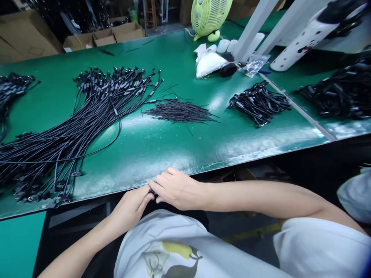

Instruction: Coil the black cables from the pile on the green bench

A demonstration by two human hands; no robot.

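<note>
At the table's front edge my left hand (131,206) and my right hand (175,189) meet, both closed. Between them a short stretch of black cable (152,191) shows; the fingers hide the rest of it. To the left, a large spread of long black cables (87,119) with grey sleeves and connector ends lies across the table. Beyond my hands is a loose pile of thin black ties (182,111). Folded, tied black cables (259,102) form a small heap to the right of that pile.
A green fan (209,17) stands at the back of the green table (145,154). Near it are a white bag (210,63), metal posts (255,29) and a white bottle (304,42). More dark cables (339,92) lie far right. Cardboard boxes (127,33) stand behind.
</note>
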